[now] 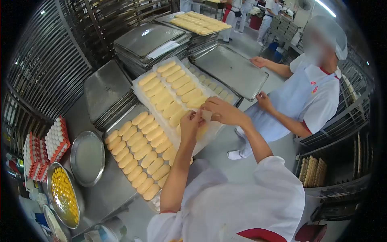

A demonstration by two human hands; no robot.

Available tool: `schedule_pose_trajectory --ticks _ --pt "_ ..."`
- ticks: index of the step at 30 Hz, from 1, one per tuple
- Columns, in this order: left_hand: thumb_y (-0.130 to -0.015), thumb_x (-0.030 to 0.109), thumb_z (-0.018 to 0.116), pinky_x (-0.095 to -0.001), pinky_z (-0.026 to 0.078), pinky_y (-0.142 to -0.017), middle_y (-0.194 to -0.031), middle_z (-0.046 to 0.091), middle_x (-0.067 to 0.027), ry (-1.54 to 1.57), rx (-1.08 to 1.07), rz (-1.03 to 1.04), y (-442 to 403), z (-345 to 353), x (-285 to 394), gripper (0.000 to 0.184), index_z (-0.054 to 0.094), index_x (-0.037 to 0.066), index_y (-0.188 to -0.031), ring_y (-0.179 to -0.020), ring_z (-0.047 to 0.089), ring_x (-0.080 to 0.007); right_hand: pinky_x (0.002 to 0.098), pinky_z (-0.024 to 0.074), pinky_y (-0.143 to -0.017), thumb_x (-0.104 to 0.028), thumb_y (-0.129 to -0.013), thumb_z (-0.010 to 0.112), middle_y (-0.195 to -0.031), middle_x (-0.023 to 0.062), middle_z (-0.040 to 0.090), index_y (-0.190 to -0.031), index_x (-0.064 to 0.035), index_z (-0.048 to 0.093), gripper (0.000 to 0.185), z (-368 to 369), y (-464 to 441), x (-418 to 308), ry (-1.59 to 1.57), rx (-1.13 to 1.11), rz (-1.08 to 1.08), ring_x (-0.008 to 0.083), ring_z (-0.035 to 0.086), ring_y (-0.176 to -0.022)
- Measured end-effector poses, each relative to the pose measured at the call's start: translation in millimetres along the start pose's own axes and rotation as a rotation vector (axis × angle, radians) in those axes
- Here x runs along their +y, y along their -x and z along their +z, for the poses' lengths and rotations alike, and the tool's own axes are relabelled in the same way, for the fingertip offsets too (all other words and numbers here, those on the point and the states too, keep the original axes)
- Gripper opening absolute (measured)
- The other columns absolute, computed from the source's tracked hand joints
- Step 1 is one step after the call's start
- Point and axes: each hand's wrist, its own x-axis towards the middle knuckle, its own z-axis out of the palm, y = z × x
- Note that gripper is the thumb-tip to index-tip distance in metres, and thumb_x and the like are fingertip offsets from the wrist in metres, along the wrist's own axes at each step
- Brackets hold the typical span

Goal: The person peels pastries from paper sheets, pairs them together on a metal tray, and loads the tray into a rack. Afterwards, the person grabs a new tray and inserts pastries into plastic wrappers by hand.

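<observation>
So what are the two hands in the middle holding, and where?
Paper, it seems, pinched near an edge by the left hand and right hand; the exact grip is hidden.

It's a loose white fabric shirt (246, 197), creased, short-sleeved, thin red trim (168, 211) edging the left sleeve (162, 222), a curved red band (261, 234) blazing below, and bare left hand (190, 124) and bare right hand (227, 111)!

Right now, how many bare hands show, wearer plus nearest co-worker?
4. Wearer's left hand and right hand, close together at the paper; co-worker's upper hand and lower hand at the edge of a metal tray. Others may be hidden farther back.
</observation>
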Motion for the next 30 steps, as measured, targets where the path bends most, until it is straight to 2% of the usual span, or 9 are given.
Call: schedule_pose_trajectory --ticks 5,10,18,21,23,24,25,28,30 --pt "-0.090 0.032 0.059 -0.0232 0.051 -0.063 -0.073 0.054 -0.0019 0.123 -0.086 -0.049 -6 -12 -11 0.030 0.054 0.003 -0.081 -0.063 0.055 -0.0098 0.0388 0.0406 -0.089 0.003 -0.064 0.063 -0.107 0.0112 0.052 -0.111 -0.0046 0.053 0.049 14 5 2 -0.008 -0.010 0.052 0.0303 0.048 -0.106" --pt "-0.087 0.032 0.059 -0.0233 0.045 -0.056 -0.072 0.053 -0.0005 0.049 0.092 -0.141 0 5 -2 0.027 0.054 0.006 -0.080 -0.063 0.052 -0.0087 0.0395 0.0414 -0.088 0.004 -0.060 0.064 -0.105 0.0090 0.053 -0.110 -0.0069 0.054 0.051 25 7 0 0.166 0.070 0.008 0.0295 0.051 -0.102" --pt "-0.087 0.025 0.053 -0.0243 0.046 -0.060 -0.072 0.057 0.0009 0.201 0.036 -0.143 -9 -7 -8 0.019 0.059 0.009 -0.080 -0.065 0.054 -0.0109 0.0388 0.0416 -0.090 -0.004 -0.061 0.070 -0.106 0.0071 0.055 -0.108 -0.0103 0.058 0.049 41 15 10 0.093 0.231 0.001 0.0275 0.053 -0.101" --pt "-0.090 0.020 0.052 -0.0242 0.049 -0.067 -0.079 0.060 -0.0019 0.188 -0.179 -0.063 -19 -19 -18 0.018 0.061 0.005 -0.088 -0.074 0.059 -0.0136 0.0380 0.0421 -0.089 -0.011 -0.065 0.073 -0.104 0.0078 0.055 -0.104 -0.0077 0.059 0.042 31 15 24 -0.116 0.272 0.069 0.0274 0.053 -0.101" --pt "-0.091 0.013 0.049 -0.0300 0.052 -0.077 -0.090 0.056 -0.0097 0.159 -0.132 -0.107 -15 -17 -18 0.018 0.053 -0.003 -0.099 -0.085 0.059 -0.0195 0.0359 0.0442 -0.085 -0.016 -0.066 0.076 -0.102 0.0088 0.056 -0.103 -0.0054 0.059 0.042 25 19 23 -0.277 0.253 0.199 0.0267 0.055 -0.097" --pt "-0.091 0.013 0.048 -0.0302 0.052 -0.080 -0.093 0.057 -0.0131 -0.125 -0.324 0.074 -20 -21 -17 0.024 0.050 -0.006 -0.104 -0.090 0.060 -0.0228 0.0339 0.0461 -0.081 -0.017 -0.069 0.075 -0.101 0.0092 0.057 -0.104 -0.0056 0.059 0.040 23 17 30 -0.365 0.318 0.050 0.0246 0.056 -0.093" --pt "-0.090 0.011 0.048 -0.0311 0.052 -0.083 -0.101 0.057 -0.0171 0.173 -0.204 -0.128 -15 -25 -20 0.028 0.047 -0.008 -0.111 -0.095 0.059 -0.0255 0.0321 0.0469 -0.079 -0.015 -0.071 0.074 -0.099 0.0078 0.058 -0.103 -0.0050 0.058 0.038 27 20 29 -0.448 0.384 0.134 0.0208 0.057 -0.090" --pt "-0.091 0.014 0.049 -0.0329 0.047 -0.092 -0.121 0.051 -0.0197 0.210 -0.453 -0.099 -17 -42 -29 0.039 0.043 -0.007 -0.124 -0.110 0.054 -0.0271 0.0308 0.0468 -0.080 -0.008 -0.073 0.072 -0.097 0.0014 0.057 -0.101 -0.0058 0.057 0.032 31 24 29 -0.682 0.493 0.223 0.0133 0.054 -0.089" --pt "-0.092 0.014 0.050 -0.0336 0.044 -0.096 -0.123 0.051 -0.0166 0.193 -0.339 -0.089 -24 -46 -29 0.042 0.041 -0.006 -0.127 -0.116 0.049 -0.0273 0.0300 0.0476 -0.082 -0.004 -0.074 0.071 -0.100 -0.0009 0.056 -0.103 -0.0077 0.056 0.032 40 18 48 -1.080 0.743 0.233 0.0122 0.055 -0.091"
